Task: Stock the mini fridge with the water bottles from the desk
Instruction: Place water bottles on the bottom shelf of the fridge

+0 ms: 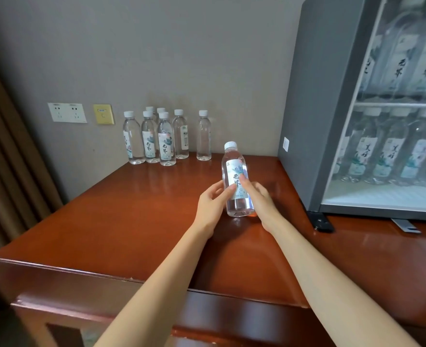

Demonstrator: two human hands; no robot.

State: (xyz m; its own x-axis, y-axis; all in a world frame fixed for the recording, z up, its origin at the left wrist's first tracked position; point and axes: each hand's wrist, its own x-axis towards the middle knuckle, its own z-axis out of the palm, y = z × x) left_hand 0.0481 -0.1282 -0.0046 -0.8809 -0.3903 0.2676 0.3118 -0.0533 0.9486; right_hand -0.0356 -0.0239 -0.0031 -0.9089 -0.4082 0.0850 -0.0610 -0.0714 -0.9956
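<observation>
Clear plastic with a white cap and a pale printed label: that is the water bottle [237, 181] I have between both hands, a little right of the frame's centre. My left hand [213, 202] curls its thumb and fingertips against the label's left side, and my right hand [259, 196] wraps the other side, one finger lying across the label. The bottle is upright, its base at the surface of the reddish-brown wooden desk [131, 216]; I cannot tell whether it rests there or sits just above. Further back, against the grey wall, a cluster of bottles [156, 139] stands close together, and a lone bottle [203, 136] stands just to its right, apart from it. At the right of the frame the grey mini fridge [332, 108] sits on the desk, with shelved bottles [392, 151] showing through its glass front on two levels. On the wall at the left are white sockets [67, 112] and a yellow plate [103, 114], with a brown curtain [4, 159] at the far left edge.
</observation>
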